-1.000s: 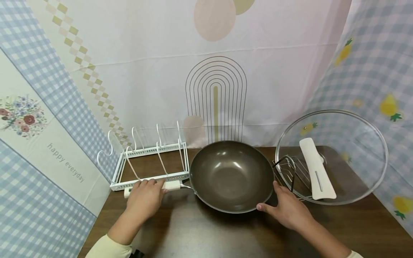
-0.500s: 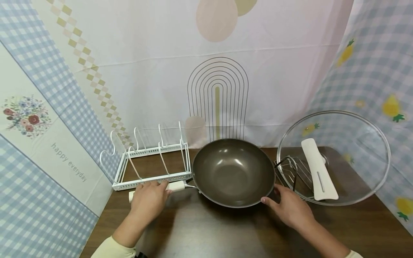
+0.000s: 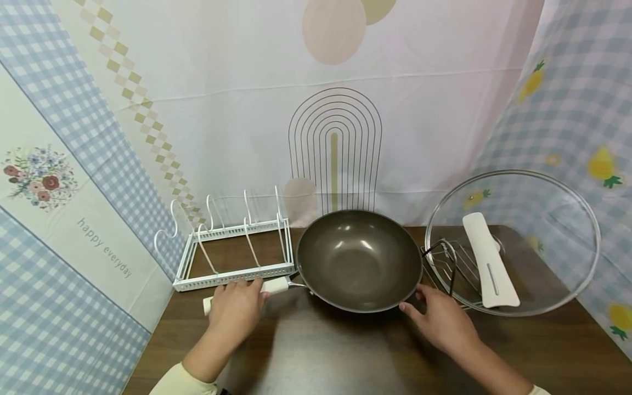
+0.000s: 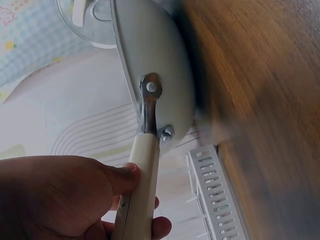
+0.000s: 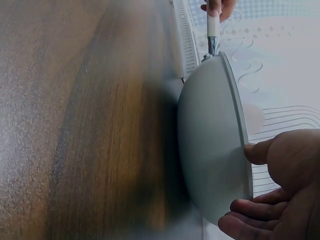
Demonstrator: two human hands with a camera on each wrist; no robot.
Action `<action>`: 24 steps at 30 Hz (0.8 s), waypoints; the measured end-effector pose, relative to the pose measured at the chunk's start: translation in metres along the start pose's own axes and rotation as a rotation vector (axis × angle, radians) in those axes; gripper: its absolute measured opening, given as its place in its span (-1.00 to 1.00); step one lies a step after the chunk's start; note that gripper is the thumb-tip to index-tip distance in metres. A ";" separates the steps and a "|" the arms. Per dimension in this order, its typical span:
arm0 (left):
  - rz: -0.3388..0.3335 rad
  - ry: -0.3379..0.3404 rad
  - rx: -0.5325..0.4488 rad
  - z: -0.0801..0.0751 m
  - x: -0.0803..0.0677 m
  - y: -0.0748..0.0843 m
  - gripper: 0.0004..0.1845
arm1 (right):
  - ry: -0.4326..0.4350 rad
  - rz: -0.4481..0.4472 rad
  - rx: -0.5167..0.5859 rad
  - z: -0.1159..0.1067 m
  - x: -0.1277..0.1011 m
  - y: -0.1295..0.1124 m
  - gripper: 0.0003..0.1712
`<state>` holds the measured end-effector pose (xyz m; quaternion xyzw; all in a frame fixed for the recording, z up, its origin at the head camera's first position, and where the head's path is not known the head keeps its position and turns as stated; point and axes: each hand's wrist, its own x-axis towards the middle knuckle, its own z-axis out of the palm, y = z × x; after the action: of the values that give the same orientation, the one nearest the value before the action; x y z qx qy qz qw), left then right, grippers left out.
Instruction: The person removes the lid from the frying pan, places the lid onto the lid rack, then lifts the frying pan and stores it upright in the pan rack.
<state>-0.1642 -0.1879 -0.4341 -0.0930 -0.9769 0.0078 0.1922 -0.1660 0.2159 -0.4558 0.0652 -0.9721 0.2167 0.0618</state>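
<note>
A deep brown wok (image 3: 360, 263) with a pale underside faces up in the middle of the head view. Its cream handle (image 4: 140, 185) points left, toward the front of the white rack. My left hand (image 3: 238, 308) grips this handle, thumb along one side and fingertips showing round the other in the left wrist view. At the wok's near right rim is my right hand (image 3: 441, 321). Its thumb lies on the rim and its bent fingers meet the outer wall in the right wrist view. A shadow falls on the table under the wok.
Behind my left hand stands the white wire rack (image 3: 232, 274) with several upright loops. To the right, a large glass lid (image 3: 543, 263) with a cream handle leans upright on a dark wire stand (image 3: 451, 269). A patterned cloth (image 3: 237, 109) hangs behind the brown table (image 3: 316, 362).
The wok has shifted slightly away from me and its near rim sits higher in view. Its handle end has swung a little toward me. Both hands have kept hold and moved along with it.
</note>
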 end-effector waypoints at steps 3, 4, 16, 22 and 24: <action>-0.008 -0.011 0.007 0.000 -0.001 0.003 -0.71 | -0.009 -0.011 0.005 0.001 -0.002 -0.001 -0.25; -0.010 -0.011 0.011 0.000 -0.001 0.004 -0.70 | -0.016 -0.015 0.008 0.001 -0.002 -0.001 -0.24; -0.022 0.007 0.039 -0.001 -0.007 0.018 -0.69 | -0.010 -0.050 0.041 0.006 -0.008 -0.004 -0.26; -0.023 0.016 0.054 -0.001 -0.009 0.028 -0.68 | -0.025 -0.087 0.053 0.006 -0.015 -0.010 -0.28; -0.021 0.033 0.052 -0.001 -0.010 0.030 -0.68 | -0.028 -0.107 0.055 0.006 -0.016 -0.013 -0.29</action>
<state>-0.1493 -0.1608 -0.4390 -0.0778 -0.9739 0.0298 0.2110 -0.1490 0.2038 -0.4580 0.1217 -0.9617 0.2387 0.0578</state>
